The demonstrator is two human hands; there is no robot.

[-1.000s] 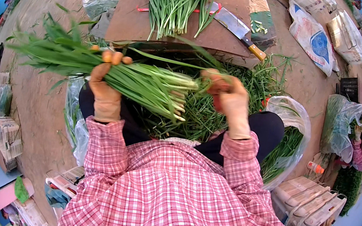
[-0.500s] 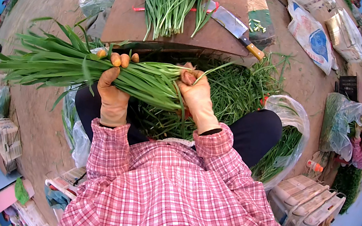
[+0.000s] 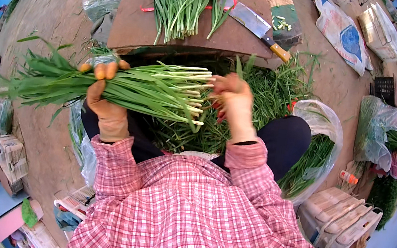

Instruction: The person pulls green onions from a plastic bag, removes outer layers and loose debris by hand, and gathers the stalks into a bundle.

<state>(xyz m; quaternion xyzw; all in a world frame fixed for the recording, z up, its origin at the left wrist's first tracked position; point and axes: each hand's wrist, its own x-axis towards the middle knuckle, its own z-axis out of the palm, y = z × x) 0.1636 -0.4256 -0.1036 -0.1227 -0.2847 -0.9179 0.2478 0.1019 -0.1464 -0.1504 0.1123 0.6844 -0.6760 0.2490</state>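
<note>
My left hand [image 3: 104, 98], in an orange-stained pale glove, is wrapped round a thick bundle of garlic chives [image 3: 148, 86]. The bundle lies level above my lap, leaf tips to the left and pale cut stem ends to the right. Just beyond those ends is my gloved right hand [image 3: 235, 98], fingers curled and smeared by motion. A loose green leaf [image 3: 244, 67] sticks up from it, seemingly pinched there. More garlic chives [image 3: 182, 7] rest on a brown board [image 3: 126, 27] in front of me, a red tie under them. Beside them lies a knife [image 3: 253, 22] with a wooden handle.
Loose green leaves [image 3: 269, 91] heap between my knees and below the board. An open plastic bag of greens [image 3: 312, 165] stands by my right knee. White crates [image 3: 337, 219] are at the lower right, a white sack [image 3: 340, 35] at the upper right. Small cut stem pieces [image 3: 281, 23] lie beyond the knife.
My right hand has come away from the bundle's stem ends, to the right, and the pale ends now show. My left hand and the bundle have shifted slightly left.
</note>
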